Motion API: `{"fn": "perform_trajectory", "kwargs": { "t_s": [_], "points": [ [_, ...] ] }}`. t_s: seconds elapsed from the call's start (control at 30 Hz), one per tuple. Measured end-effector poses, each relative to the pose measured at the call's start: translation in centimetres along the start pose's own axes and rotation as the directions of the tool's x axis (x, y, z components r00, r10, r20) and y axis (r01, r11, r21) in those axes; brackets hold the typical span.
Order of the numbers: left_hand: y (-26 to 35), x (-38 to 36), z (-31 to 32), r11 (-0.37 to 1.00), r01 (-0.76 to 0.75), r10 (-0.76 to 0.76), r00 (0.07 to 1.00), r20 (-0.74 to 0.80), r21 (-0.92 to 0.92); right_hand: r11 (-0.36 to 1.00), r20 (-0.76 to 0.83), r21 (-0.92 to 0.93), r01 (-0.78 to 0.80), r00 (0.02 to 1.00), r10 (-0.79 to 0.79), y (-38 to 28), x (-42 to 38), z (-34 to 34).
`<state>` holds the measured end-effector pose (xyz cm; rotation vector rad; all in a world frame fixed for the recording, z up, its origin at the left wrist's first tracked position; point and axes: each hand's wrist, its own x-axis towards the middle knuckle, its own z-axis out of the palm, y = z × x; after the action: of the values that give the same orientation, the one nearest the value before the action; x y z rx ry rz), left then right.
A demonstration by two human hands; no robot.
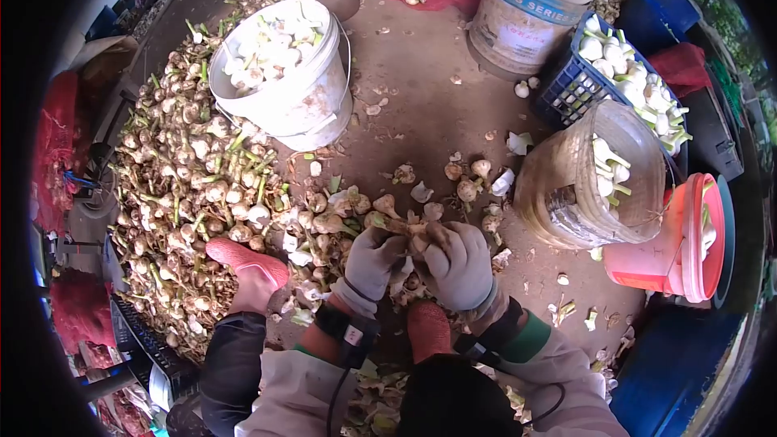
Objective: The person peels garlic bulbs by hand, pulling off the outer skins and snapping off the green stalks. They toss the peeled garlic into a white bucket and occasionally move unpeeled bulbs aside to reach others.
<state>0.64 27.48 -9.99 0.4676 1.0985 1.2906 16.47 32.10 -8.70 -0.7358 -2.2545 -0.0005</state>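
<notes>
Both hands wear pale gloves and meet low in the centre, between the two red shoes. My left hand (374, 263) has its fingers closed on a brownish garlic bulb (414, 229). Pressed against the same bulb from the right, my right hand (457, 263) is also closed, its fingers curled over it. Part of the bulb is hidden by the fingers. Unpeeled garlic (328, 222) and loose skins lie on the ground just beyond the gloves.
A large garlic heap (182, 186) spreads at the left beside a white bucket (312, 113). At the right stand a blue crate (558, 85), a woven-textured bucket (546, 194), a red bucket (639, 263) and a tall tub (514, 28). A shoe (247, 263) touches the heap.
</notes>
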Motion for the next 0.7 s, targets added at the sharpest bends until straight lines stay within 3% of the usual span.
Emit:
{"fn": "perform_trajectory", "kwargs": {
  "t_s": [0.07, 0.1, 0.13, 0.2, 0.23, 0.27, 0.33, 0.37, 0.4, 0.43, 0.47, 0.5, 0.53, 0.57, 0.6, 0.63, 0.7],
  "points": [
    [-0.4, 0.2, -0.5, 0.998, 0.05, -0.049, 0.998, -0.028, 0.033, 0.994, 0.045, 0.092, -0.058, 0.998, 0.054, -0.3, 0.6, -1.0],
    [-1.1, 0.3, -0.9, 0.995, -0.018, 0.02, 1.0, -0.022, 0.094, 0.586, 0.216, 0.689, -0.428, 0.892, 0.398, -0.4, 1.0, -0.9],
    [-2.1, -0.2, -0.7, 0.996, -0.018, 0.02, 1.0, -0.02, 0.091, -0.209, 0.546, 0.831, -0.515, 0.686, 0.48, -0.4, 1.3, -0.8],
    [-3.6, -0.7, 0.8, 0.92, -0.297, 0.284, 0.955, 0.085, 0.255, -0.658, 0.822, 0.57, -0.493, 0.321, 0.471, 2.6, -0.8, 2.4],
    [-2.3, -1.6, 1.7, 0.902, -0.316, 0.252, 0.938, 0.237, 0.294, -0.543, 0.804, 0.574, -0.613, 0.296, 0.516, 2.6, -1.1, 2.6],
    [-1.5, -1.2, 1.5, 0.902, -0.315, 0.252, 0.939, 0.233, 0.295, -0.416, 0.782, 0.554, -0.721, 0.279, 0.558, 2.3, -1.3, 2.8],
    [0.3, -0.5, 0.1, 0.989, 0.055, -0.049, 0.998, -0.045, 0.139, -0.027, 0.563, 0.746, -0.665, 0.609, 0.558, -0.3, -0.2, 1.8],
    [-1.3, 0.1, -1.2, 0.997, 0.035, -0.034, 0.999, -0.016, 0.066, 0.075, 0.516, 0.758, -0.648, 0.667, 0.538, -1.1, -0.9, 2.8],
    [-1.6, -0.4, -0.8, 0.997, 0.031, -0.03, 1.0, -0.005, 0.068, 0.267, 0.503, 0.698, -0.664, 0.721, 0.477, -0.5, -0.6, 2.6],
    [-2.0, -1.4, 0.0, 0.957, -0.011, -0.035, 0.988, 0.152, 0.291, 0.452, 0.487, 0.624, -0.637, 0.77, 0.412, 0.2, -0.3, 2.5],
    [-2.2, -2.5, 0.6, 0.87, -0.081, -0.076, 0.953, 0.294, 0.487, 0.402, 0.499, 0.646, -0.649, 0.758, 0.42, 0.7, -0.4, 2.0],
    [-1.6, -2.9, 1.1, 0.894, -0.152, 0.047, 0.967, 0.25, 0.421, 0.351, 0.512, 0.666, -0.658, 0.745, 0.427, 1.3, -0.5, 1.5],
    [1.0, -2.4, 1.4, 0.894, -0.154, 0.05, 0.967, 0.248, 0.422, 0.298, 0.524, 0.684, -0.666, 0.733, 0.434, 1.8, -0.6, 0.9],
    [4.7, -1.5, 1.3, 0.99, 0.141, -0.133, 0.967, 0.218, -0.017, -0.168, 0.633, 0.751, -0.639, 0.623, 0.46, 2.2, -0.8, 1.0],
    [5.0, -1.2, 1.3, 0.928, 0.283, -0.222, 0.943, 0.249, -0.242, -0.594, 0.745, 0.657, -0.464, 0.523, 0.415, 2.4, -1.0, 0.9],
    [5.4, -0.9, 1.3, 0.797, 0.407, -0.309, 0.91, 0.278, -0.446, -0.491, 0.717, 0.697, -0.523, 0.537, 0.445, 2.4, -1.0, 1.1],
    [0.2, -0.4, 0.7, 0.864, 0.265, -0.194, 0.96, 0.203, -0.427, 0.105, 0.51, 0.761, -0.64, 0.691, 0.511, 1.5, -1.6, 2.1]
  ]
}}
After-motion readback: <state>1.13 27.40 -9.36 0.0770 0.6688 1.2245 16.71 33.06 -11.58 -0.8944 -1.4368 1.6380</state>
